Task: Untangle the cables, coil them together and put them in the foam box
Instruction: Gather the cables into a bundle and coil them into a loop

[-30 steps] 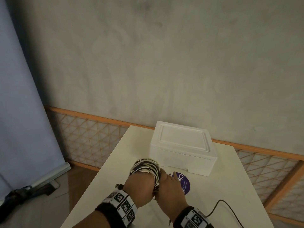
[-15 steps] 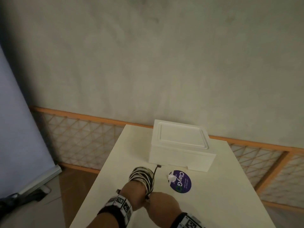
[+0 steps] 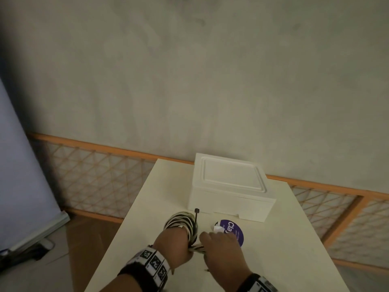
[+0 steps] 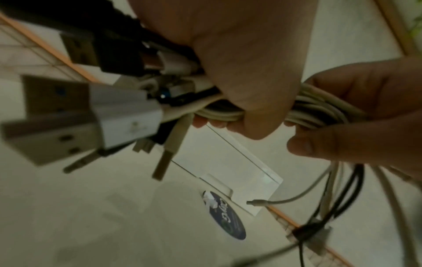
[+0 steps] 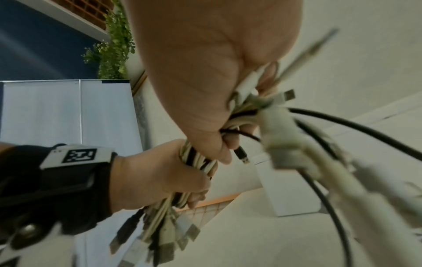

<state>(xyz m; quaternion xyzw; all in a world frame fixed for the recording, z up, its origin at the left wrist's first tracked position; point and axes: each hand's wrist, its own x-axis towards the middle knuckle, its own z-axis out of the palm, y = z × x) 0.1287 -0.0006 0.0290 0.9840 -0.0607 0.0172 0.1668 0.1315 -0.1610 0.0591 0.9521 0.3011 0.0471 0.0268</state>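
Gripping the coil of cables (image 3: 182,225) wound round it, the left hand (image 3: 172,246) is clenched over the surface (image 3: 273,260); the right hand (image 3: 221,249) beside it pinches the loose ends. A slack pinch could let plugs spring free and the loops unwind. Farther right, the foam box (image 3: 230,187) sits lidded, so a hand must free up.

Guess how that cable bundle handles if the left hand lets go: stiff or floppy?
Probably floppy: the cable bundle holds its loops only where the left hand and right hand grip it. Loose plug ends dangle, so it would likely spring open. Many thin strands, so probably light.
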